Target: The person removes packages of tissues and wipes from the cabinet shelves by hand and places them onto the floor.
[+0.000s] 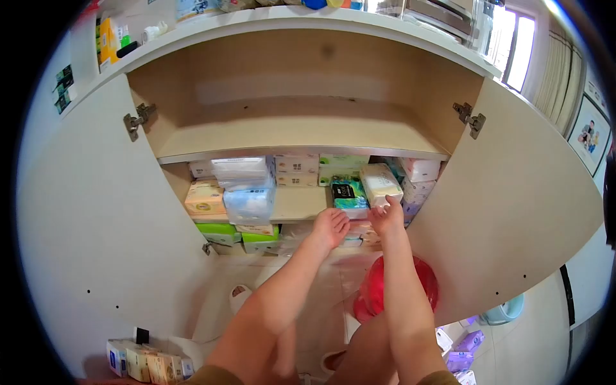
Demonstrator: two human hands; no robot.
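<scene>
Inside the lower shelf of an opened cabinet lies a tissue pack in dark teal and green wrapping (350, 191). My left hand (332, 226) is at its near left corner, fingers loosely bent, with nothing visible in it. Just to the right, a white and beige tissue pack (380, 181) sits at a slant. My right hand (388, 216) has its thumb and fingers on the near end of this pack; part of the grip is hidden. Behind both packs stand green and white tissue packs (343, 160). At the right side are stacked white packs (420, 170).
Clear-wrapped tissue bundles (249, 202) and a yellow pack (205, 197) fill the shelf's left. Cabinet doors (513, 186) stand open on both sides. A red bucket (420, 282) is on the floor below my right arm. Purple packs (467, 350) lie at lower right.
</scene>
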